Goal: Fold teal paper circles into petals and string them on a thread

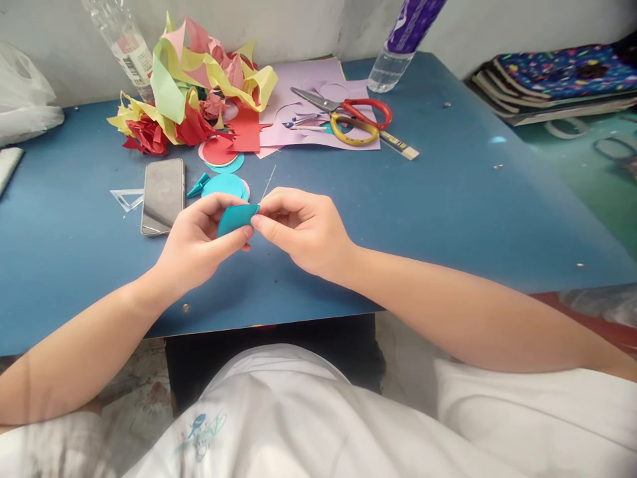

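My left hand (199,236) is closed on a piece of teal paper (235,219) with a rounded edge, thumb in front and fingers behind. My right hand (306,229) pinches the right edge of the same paper between thumb and forefinger. A thin pale stick (269,181) sticks up from the right fingertips; its lower end is hidden. Just beyond my hands lie teal paper circles (223,186) with a pink one under them, and a small teal paper cone (198,185). Red, pink and teal circles (219,151) are piled behind those.
Left of my hands lie a phone (162,199) and a clear set square (127,198). Paper flowers (189,99), a clear bottle (130,53), purple paper (358,136), scissors (348,109), a cutter knife (398,145) and a purple-labelled bottle (393,66) stand or lie at the back.
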Motion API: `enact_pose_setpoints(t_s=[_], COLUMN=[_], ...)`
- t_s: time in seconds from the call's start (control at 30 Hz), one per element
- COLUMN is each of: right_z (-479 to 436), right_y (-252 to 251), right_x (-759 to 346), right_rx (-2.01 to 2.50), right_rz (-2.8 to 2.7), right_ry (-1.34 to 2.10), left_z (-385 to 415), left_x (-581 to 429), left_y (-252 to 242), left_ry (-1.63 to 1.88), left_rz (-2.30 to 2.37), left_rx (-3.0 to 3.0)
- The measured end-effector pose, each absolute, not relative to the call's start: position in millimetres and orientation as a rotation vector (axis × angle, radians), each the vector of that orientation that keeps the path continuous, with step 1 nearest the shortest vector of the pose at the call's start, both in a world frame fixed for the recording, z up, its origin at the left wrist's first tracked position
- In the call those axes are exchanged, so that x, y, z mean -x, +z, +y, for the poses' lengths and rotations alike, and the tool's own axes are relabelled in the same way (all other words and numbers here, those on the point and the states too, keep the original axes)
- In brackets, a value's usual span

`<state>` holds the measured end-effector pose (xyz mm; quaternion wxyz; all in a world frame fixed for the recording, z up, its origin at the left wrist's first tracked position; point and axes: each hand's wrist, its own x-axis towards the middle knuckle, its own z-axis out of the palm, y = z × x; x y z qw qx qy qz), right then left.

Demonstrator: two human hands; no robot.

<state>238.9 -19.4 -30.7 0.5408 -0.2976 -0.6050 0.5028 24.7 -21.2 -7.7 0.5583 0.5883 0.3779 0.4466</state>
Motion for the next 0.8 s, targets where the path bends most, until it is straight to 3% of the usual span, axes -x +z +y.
enact_pose_setpoints(t_s=[0.33, 0.8], right_z=[-21, -24], right_y=[-23, -27], right_x=[-237, -238], right_rx=[0.765, 0.724], right_rz=[-1.273, -1.351], right_ry=[1.444, 1.303], left_z=[-30, -36], left_x=[-24, -27], left_y=[-12, -1], left_ry=[1.200, 1.217], left_rz=[1.009, 0.991], left_rx=[-1.730, -1.581])
